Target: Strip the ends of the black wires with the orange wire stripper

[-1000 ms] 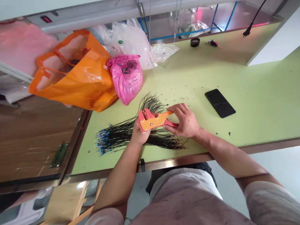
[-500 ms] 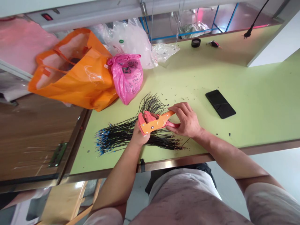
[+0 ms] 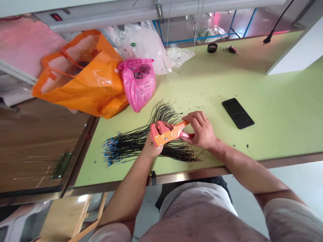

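An orange and red hand tool (image 3: 168, 134) is held over a spread bundle of black wires (image 3: 136, 139) on the green table. My right hand (image 3: 202, 129) is wrapped round its handles. Behind the tool's red head is my left hand (image 3: 153, 148), mostly covered, so what its fingers hold cannot be made out. The wires have blue ends (image 3: 109, 151) on the left and bare coppery ends at the lower right. More wire tips fan out above the tool.
A black phone (image 3: 238, 113) lies to the right. An orange bag (image 3: 93, 80), a pink bag (image 3: 138, 82) and clear plastic (image 3: 143, 43) stand at the back left. A black ring (image 3: 212, 47) and keys (image 3: 231, 50) are at the back. Small scraps dot the table.
The tool's head and my left hand have shifted slightly to the right. The tool's handles look a little closer together. The camera view has moved slightly.
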`<act>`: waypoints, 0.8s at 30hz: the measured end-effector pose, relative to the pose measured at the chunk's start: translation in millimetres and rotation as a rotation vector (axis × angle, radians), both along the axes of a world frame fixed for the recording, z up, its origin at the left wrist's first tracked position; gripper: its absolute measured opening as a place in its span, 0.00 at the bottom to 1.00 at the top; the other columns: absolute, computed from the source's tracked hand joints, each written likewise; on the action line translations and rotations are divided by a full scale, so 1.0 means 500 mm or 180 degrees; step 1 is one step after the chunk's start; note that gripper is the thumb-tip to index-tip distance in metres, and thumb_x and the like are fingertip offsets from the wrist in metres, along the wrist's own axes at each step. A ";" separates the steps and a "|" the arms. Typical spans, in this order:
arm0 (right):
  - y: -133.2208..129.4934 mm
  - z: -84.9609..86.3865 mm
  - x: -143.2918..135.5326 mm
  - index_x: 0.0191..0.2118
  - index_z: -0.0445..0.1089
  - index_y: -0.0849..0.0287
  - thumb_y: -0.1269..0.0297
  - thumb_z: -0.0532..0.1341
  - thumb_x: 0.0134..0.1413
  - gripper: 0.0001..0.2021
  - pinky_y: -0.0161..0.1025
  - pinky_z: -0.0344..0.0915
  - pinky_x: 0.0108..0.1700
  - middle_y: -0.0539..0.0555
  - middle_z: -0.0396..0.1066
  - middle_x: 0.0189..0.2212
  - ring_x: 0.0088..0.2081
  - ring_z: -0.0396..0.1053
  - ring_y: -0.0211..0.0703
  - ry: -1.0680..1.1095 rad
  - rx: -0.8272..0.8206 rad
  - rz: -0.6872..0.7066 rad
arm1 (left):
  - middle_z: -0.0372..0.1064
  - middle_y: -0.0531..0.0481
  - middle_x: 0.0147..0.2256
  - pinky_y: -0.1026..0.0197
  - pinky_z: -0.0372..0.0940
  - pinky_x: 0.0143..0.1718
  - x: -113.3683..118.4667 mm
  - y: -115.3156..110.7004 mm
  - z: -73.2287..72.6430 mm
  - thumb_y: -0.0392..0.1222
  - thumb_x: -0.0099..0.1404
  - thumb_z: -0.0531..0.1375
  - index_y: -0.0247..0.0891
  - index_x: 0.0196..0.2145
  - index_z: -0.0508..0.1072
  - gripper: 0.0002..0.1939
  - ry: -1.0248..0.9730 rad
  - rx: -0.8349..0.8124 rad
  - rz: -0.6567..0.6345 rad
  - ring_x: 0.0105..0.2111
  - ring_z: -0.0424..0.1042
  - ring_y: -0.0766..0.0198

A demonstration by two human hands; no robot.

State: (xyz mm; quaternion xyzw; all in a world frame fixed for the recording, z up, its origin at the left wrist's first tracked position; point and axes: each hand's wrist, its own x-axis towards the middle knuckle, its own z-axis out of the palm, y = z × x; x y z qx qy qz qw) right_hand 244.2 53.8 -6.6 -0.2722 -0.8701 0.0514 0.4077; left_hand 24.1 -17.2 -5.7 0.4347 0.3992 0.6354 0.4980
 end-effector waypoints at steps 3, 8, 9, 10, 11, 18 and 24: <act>0.000 0.000 0.000 0.60 0.74 0.55 0.36 0.63 0.71 0.28 0.56 0.73 0.52 0.63 0.76 0.49 0.50 0.71 0.59 -0.0079 -0.0127 -0.0013 | 0.81 0.42 0.37 0.49 0.80 0.39 -0.001 -0.001 -0.002 0.68 0.53 0.78 0.41 0.37 0.81 0.29 0.0027 -0.0061 0.0000 0.36 0.82 0.51; 0.002 -0.002 0.001 0.55 0.77 0.54 0.34 0.62 0.71 0.27 0.52 0.71 0.48 0.61 0.78 0.46 0.45 0.71 0.55 -0.0107 -0.0116 -0.0114 | 0.80 0.41 0.37 0.48 0.80 0.39 -0.001 -0.001 -0.004 0.68 0.52 0.79 0.42 0.35 0.80 0.29 0.0048 -0.0093 0.0108 0.37 0.82 0.49; 0.003 -0.003 0.002 0.53 0.78 0.53 0.34 0.62 0.71 0.27 0.51 0.70 0.47 0.60 0.78 0.44 0.43 0.71 0.54 -0.0119 -0.0113 -0.0129 | 0.80 0.41 0.37 0.48 0.80 0.38 -0.001 -0.001 -0.003 0.67 0.49 0.80 0.42 0.35 0.80 0.29 0.0057 -0.0070 0.0096 0.37 0.81 0.49; 0.004 -0.005 0.003 0.51 0.78 0.53 0.34 0.62 0.71 0.26 0.50 0.68 0.46 0.59 0.78 0.41 0.41 0.71 0.52 -0.0131 -0.0112 -0.0136 | 0.79 0.42 0.37 0.49 0.80 0.38 -0.001 -0.002 -0.003 0.66 0.48 0.81 0.43 0.35 0.80 0.29 0.0063 -0.0046 0.0088 0.36 0.81 0.49; 0.005 -0.007 0.004 0.49 0.79 0.53 0.34 0.61 0.71 0.26 0.49 0.67 0.44 0.58 0.78 0.38 0.39 0.70 0.51 -0.0139 -0.0107 -0.0133 | 0.79 0.43 0.37 0.49 0.79 0.38 -0.001 -0.003 -0.003 0.64 0.47 0.82 0.43 0.36 0.80 0.29 0.0067 -0.0039 0.0085 0.36 0.81 0.50; 0.006 -0.012 0.001 0.46 0.78 0.54 0.35 0.59 0.74 0.25 0.48 0.65 0.43 0.56 0.76 0.34 0.36 0.70 0.49 -0.0133 0.0049 -0.0205 | 0.77 0.44 0.36 0.48 0.79 0.45 -0.007 0.000 -0.015 0.63 0.50 0.82 0.42 0.38 0.79 0.29 0.0041 -0.0082 0.0076 0.40 0.80 0.51; 0.003 -0.005 -0.001 0.57 0.74 0.56 0.39 0.61 0.73 0.25 0.53 0.68 0.50 0.62 0.78 0.47 0.49 0.72 0.58 -0.0014 0.0077 -0.0084 | 0.78 0.45 0.36 0.53 0.77 0.44 -0.007 0.004 -0.013 0.61 0.52 0.82 0.40 0.36 0.80 0.27 0.0096 0.0137 0.0162 0.38 0.80 0.54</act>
